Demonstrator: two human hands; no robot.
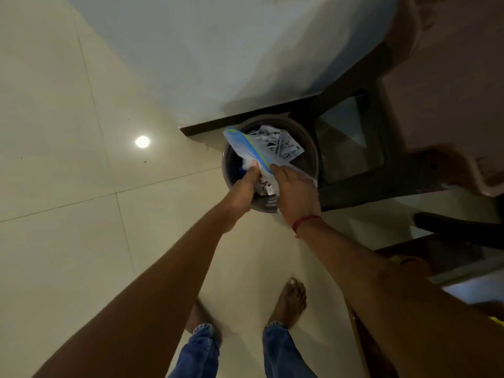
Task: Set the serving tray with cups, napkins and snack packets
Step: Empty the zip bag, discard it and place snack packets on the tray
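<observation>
I look straight down at a round grey waste bin [311, 156] on the floor against the wall. Both my hands hold a blue and white plastic wrapper [245, 148] over the bin's mouth. My left hand [244, 186] pinches its lower left edge. My right hand [296, 192], with a red thread at the wrist, grips its lower right edge. Crumpled printed papers [281, 145] lie inside the bin beneath the wrapper. No tray, cups or napkins are in sight.
A dark wooden chair frame [362, 173] stands right of the bin, under a pale table edge [463, 105]. A dark skirting [234, 121] runs along the wall. Glossy cream floor tiles [81, 186] spread to the left. My bare feet [289, 301] stand below.
</observation>
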